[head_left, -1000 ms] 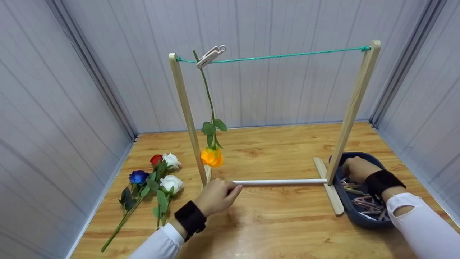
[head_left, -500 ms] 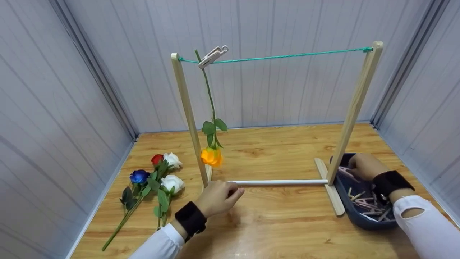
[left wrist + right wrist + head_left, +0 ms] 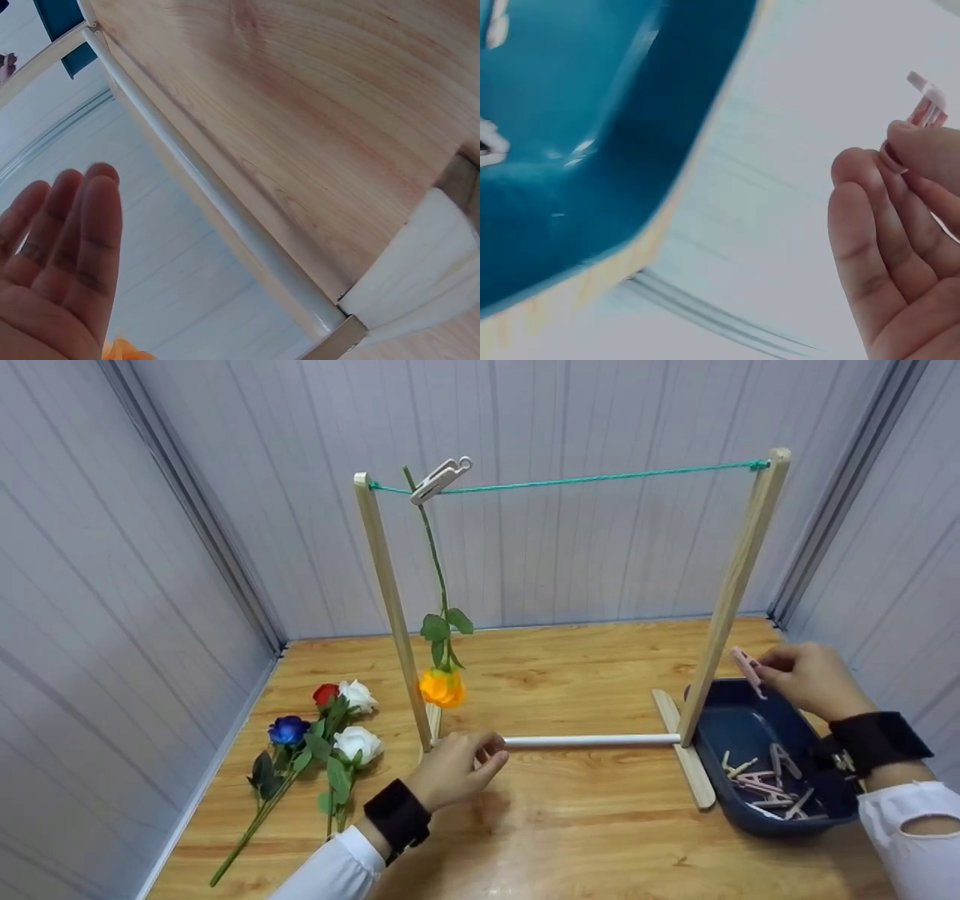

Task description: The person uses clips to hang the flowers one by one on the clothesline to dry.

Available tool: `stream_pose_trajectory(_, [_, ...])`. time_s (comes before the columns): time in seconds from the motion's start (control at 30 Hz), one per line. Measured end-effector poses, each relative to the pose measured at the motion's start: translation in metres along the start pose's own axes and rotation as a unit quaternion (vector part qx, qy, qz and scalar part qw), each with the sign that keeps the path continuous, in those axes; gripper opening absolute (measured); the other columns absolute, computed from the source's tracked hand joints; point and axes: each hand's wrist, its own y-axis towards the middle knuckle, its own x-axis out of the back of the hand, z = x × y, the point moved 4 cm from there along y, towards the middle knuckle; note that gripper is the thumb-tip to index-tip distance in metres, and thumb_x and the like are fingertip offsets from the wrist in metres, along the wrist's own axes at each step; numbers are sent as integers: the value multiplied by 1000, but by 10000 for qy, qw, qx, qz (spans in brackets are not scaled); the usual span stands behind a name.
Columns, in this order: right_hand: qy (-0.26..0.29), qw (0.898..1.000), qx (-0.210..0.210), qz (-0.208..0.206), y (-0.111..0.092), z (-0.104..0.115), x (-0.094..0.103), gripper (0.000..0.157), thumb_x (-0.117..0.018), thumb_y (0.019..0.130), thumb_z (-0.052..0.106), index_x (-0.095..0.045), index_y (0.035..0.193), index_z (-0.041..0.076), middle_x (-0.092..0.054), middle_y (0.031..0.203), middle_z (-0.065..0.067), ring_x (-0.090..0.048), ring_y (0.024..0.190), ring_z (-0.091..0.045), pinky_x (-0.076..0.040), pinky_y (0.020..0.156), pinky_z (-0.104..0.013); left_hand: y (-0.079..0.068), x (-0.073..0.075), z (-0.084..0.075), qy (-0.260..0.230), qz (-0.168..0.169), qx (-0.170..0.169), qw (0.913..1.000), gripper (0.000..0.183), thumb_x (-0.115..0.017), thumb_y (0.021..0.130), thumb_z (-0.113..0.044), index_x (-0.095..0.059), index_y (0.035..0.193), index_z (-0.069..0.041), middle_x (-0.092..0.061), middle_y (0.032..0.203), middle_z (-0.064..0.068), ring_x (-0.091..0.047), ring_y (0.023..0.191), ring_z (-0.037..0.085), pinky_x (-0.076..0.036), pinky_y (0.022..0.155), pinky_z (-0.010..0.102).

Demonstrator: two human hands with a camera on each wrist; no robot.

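Between thumb and fingertips my right hand (image 3: 817, 679) pinches a pink clothespin (image 3: 748, 671), above the far end of a dark blue basin (image 3: 739, 720). The right wrist view shows the same clothespin (image 3: 928, 105) at the fingertips, beside the basin wall. My left hand (image 3: 456, 769) is near the left end of the white rod (image 3: 592, 741), its fingers loosely bent and holding nothing. An orange rose (image 3: 442, 688) hangs head down from the green cord (image 3: 570, 480), with a beige clothespin (image 3: 441, 480) at its stem.
Wooden posts (image 3: 739, 592) hold the cord at both ends. Several clothespins (image 3: 765, 786) lie in the basin. At left on the table (image 3: 570, 840) lie a blue rose (image 3: 289, 730), a red rose (image 3: 326, 693) and two white roses (image 3: 358, 744). Panel walls enclose the table.
My right hand has risen out of the basin with the pink clothespin and moved right. The left hand has stayed at the rod, its fingers loosening slightly.
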Motion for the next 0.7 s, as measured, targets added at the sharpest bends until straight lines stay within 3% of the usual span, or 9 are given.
stream_pose_trajectory(0.17, [376, 9962, -64, -786, -9, 24, 22, 15, -73, 99, 1, -78, 104, -12, -78, 91, -29, -48, 71, 24, -40, 62, -5, 0, 2, -3, 177, -172, 65, 9997, 35, -63, 111, -32, -73, 131, -5, -80, 113, 7, -76, 100, 21, -63, 85, 36])
stream_pose_trajectory(0.27, [677, 9889, 52, -1325, -14, 39, 36, 12, -74, 97, -1, -79, 102, -11, -80, 82, 1, -50, 73, 28, -40, 66, 0, -1, 3, -3, 111, -271, 31, 9996, 37, -64, 111, -33, -72, 134, -5, -79, 116, 9, -76, 100, 21, -63, 87, 38])
stream_pose_trajectory(0.33, [831, 9832, 238, -1609, -17, 50, 42, 9, -75, 94, -4, -80, 100, -9, -72, 80, 27, -52, 74, 29, -40, 69, 2, -2, 4, -4, 39, -337, -5, 9994, 40, -64, 111, -35, -70, 137, -5, -78, 119, 11, -76, 102, 22, -63, 87, 38])
stream_pose_trajectory(0.4, [873, 9790, 473, -1779, -18, 61, 46, 8, -76, 92, -7, -81, 98, -8, -58, 84, 44, -54, 76, 29, -41, 72, 3, -3, 4, -5, -22, -396, -29, 9992, 43, -65, 110, -37, -68, 140, -6, -77, 124, 14, -76, 103, 23, -63, 87, 38])
stream_pose_trajectory(0.5, [868, 9741, 914, -1878, -21, 80, 47, 9, -78, 89, -11, -82, 96, -6, -62, 86, 39, -55, 78, 27, -43, 73, 2, -3, 5, -7, -96, -489, -97, 9987, 48, -66, 110, -39, -65, 143, -5, -75, 128, 15, -76, 104, 25, -62, 85, 36])
stream_pose_trajectory(0.7, [745, 9603, 2109, -1664, -27, 119, 42, 19, -82, 81, -17, -82, 91, -1, -79, 82, -3, -59, 81, 21, -48, 71, -3, 1, 8, -17, -84, -741, -431, 9963, 38, -70, 108, -33, -68, 135, -6, -75, 120, 14, -74, 100, 24, -61, 85, 34])
